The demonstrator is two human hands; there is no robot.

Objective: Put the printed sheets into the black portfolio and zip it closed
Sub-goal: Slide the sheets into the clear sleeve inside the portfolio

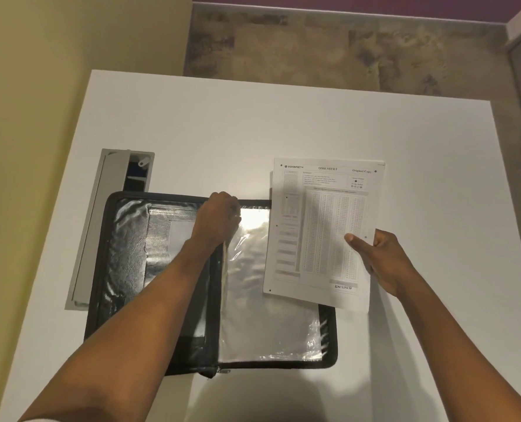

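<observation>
The black portfolio [125, 269] lies open flat on the white table [283, 123], with clear plastic sleeves [268, 315] glinting on its right half. My left hand [219, 217] is at the top of the spine, fingers pinched on the upper edge of a plastic sleeve. My right hand [381, 260] holds the printed sheets [323, 229] by their right edge, thumb on top. The sheets hover over the portfolio's upper right corner, and their top page is a printed OMR form. The zipper pull [222, 370] hangs at the spine's near end.
An open grey cable hatch [100, 226] is set in the table just left of the portfolio. A yellow wall [55, 71] runs along the left. Carpeted floor [344, 50] lies beyond the table's far edge.
</observation>
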